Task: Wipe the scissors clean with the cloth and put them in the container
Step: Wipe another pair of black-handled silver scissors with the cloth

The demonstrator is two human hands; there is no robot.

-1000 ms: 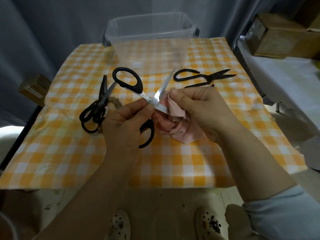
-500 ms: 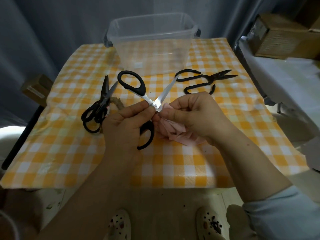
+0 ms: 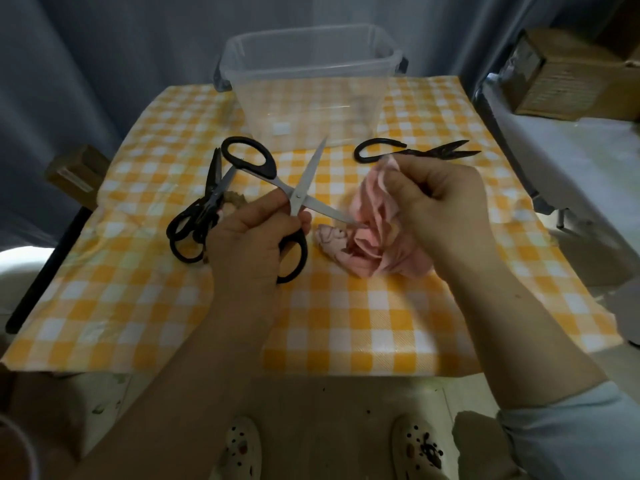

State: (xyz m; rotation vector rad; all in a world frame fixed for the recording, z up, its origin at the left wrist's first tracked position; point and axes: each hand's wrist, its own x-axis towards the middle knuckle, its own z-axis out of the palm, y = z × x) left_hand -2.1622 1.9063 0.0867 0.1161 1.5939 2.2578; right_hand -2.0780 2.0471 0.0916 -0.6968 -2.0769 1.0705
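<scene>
Head view: black shears (image 3: 446, 153) (partly hidden) lie beside container (image 3: 311, 98).

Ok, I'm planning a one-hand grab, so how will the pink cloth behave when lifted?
Probably floppy: the pink cloth droops in crumpled folds from the right hand, which pinches its upper edge. Likely light, since that pinch alone holds part of it up. Pushed, it would probably bunch rather than slide.

No text is readable (the box label (image 3: 71, 174) is blurred).
</scene>
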